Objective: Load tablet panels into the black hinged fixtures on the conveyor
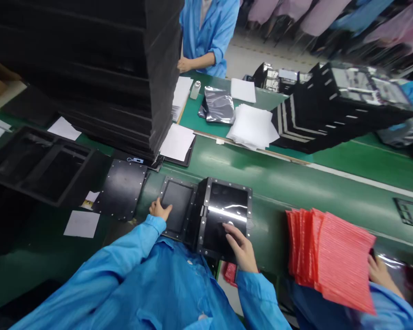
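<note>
My left hand [160,211] rests on the left edge of a flat black frame with a matte dark panel [179,204], thumb and fingers apart. Close by on the right, a thicker black stack [199,201] is topped by a glossy black panel [229,197], with a frame dotted with light round spots. Over the lower part of that glossy panel is my right hand [241,250], its fingers slightly bent and apart; whether the fingertips touch the surface I cannot tell. Neither hand is wrapped around anything.
A tall stack of black trays [124,91] rises at the upper left, beside a dotted black plate [120,188]. Red bubble-wrap bags [344,252] stand at right near another person's hand [382,275]. White sheets [253,123] and stacked black trays [330,105] lie across the green bench.
</note>
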`<state>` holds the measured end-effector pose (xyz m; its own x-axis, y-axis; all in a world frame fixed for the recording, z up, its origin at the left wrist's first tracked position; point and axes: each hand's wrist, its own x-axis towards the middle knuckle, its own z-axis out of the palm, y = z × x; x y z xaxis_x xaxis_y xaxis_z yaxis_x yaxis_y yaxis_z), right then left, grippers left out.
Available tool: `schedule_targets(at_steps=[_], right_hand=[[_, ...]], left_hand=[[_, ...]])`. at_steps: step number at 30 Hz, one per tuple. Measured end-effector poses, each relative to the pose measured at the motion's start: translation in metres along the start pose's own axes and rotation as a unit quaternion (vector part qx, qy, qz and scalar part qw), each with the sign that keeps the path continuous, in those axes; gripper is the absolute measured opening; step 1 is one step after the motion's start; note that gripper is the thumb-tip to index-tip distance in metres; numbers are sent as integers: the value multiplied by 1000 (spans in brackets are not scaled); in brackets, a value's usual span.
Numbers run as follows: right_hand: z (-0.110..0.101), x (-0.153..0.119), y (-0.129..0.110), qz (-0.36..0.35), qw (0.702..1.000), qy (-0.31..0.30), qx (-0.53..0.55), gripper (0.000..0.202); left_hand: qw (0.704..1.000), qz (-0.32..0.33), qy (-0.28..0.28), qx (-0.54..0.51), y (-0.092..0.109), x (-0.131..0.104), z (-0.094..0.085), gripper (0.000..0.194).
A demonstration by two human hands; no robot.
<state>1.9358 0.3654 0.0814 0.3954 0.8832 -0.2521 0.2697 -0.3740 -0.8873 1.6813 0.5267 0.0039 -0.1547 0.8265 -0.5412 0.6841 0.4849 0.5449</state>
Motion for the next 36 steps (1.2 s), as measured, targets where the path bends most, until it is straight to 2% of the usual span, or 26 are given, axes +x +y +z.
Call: schedule_targets(at_steps=[2, 6, 8, 10, 11, 13, 15, 17, 19, 23, 25, 27, 31, 33, 34, 36], right_hand=[[-4, 2, -1, 13, 999, -30, 43, 47], [-15, 7, -4, -3, 991, -99, 84, 46], [-15, 6, -2, -10, 981, -140, 133, 46], [-12, 4, 2, -6, 956, -189, 225, 52], [-9, 3, 4, 2, 939, -207, 275, 58], [-5, 1, 7, 36, 916, -194, 349, 64], [-7, 2, 10, 87, 914, -119, 377, 63], [-14, 7, 14, 125, 915, -46, 380, 62], [-26, 16, 17, 136, 915, -32, 379, 61], [-50, 37, 21, 126, 921, -64, 362, 53], [-65, 41, 25, 124, 921, -50, 365, 50], [-84, 41, 34, 129, 915, 19, 382, 47], [-127, 36, 54, 107, 887, 205, 399, 39], [-140, 34, 60, 104, 882, 241, 391, 38], [-141, 32, 61, 105, 883, 245, 387, 38], [-136, 29, 58, 106, 886, 237, 384, 38]], left_hand=[[998, 2, -16, -54, 8, -7, -4, 61], [981, 132, -90, -110, 25, -33, -21, 40], [972, 171, -99, -128, 38, -60, -25, 33], [971, 205, -64, -105, 55, -100, -23, 35], [966, 244, -48, -73, 63, -124, -18, 39], [929, 367, -47, 33, 79, -172, -1, 49], [862, 475, -79, 160, 91, -210, 22, 60], [809, 516, -101, 264, 97, -231, 43, 66], [794, 502, -102, 327, 99, -235, 57, 66], [807, 453, -98, 367, 96, -226, 67, 69], [808, 445, -96, 373, 96, -222, 70, 69], [810, 441, -94, 374, 95, -219, 74, 67], [805, 456, -89, 369, 85, -215, 91, 67], [792, 486, -99, 356, 79, -205, 93, 68], [781, 507, -115, 346, 77, -194, 89, 67], [774, 526, -141, 322, 74, -158, 64, 64]])
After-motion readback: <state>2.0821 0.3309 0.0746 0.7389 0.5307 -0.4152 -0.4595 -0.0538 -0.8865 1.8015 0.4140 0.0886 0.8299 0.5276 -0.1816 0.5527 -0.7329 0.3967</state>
